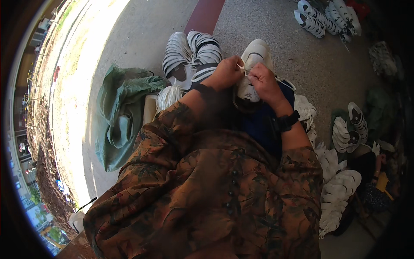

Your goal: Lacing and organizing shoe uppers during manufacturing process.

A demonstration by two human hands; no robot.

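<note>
A white shoe with a dark stripe lies in front of me, toe pointing away, its tongue and dark collar opening toward my body. My left hand is at the shoe's left side, pinching an end of the pale shoelace. On the other side, my right hand is closed over the lacing with its fingertips on the same lace. Both hands almost meet above the shoe's throat. The exact shape of the lace between the fingers is too small to make out. Dark blue cloth lies beneath my right forearm.
Nested stacks of white-and-grey shoe uppers lie just left of my hands, beside a bundle of white laces. A crumpled green sack is at the left. More shoes sit at the far right, and white piles at the near right.
</note>
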